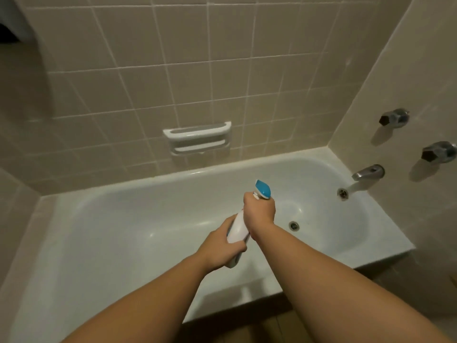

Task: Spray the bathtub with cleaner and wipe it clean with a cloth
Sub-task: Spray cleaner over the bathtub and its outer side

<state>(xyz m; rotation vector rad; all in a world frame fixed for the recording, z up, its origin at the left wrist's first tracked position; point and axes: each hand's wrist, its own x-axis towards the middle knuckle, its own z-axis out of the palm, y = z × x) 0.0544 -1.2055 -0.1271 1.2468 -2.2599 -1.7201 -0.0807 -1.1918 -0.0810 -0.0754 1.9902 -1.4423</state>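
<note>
A white spray bottle point(239, 226) with a blue nozzle head is held over the white bathtub point(118, 219), nozzle pointing toward the far wall. My left hand point(222, 246) grips the bottle's lower body. My right hand point(259, 209) is wrapped around its neck just under the blue head. Both hands hover above the tub's middle, a little left of the floor drain point(294, 225). No cloth is in view.
A metal spout point(368, 172) and two tap handles point(395, 118) stick out of the right wall, with an overflow fitting point(343, 193) below. A white soap holder point(197, 137) is set into the tiled back wall. The tub's near rim runs below my forearms.
</note>
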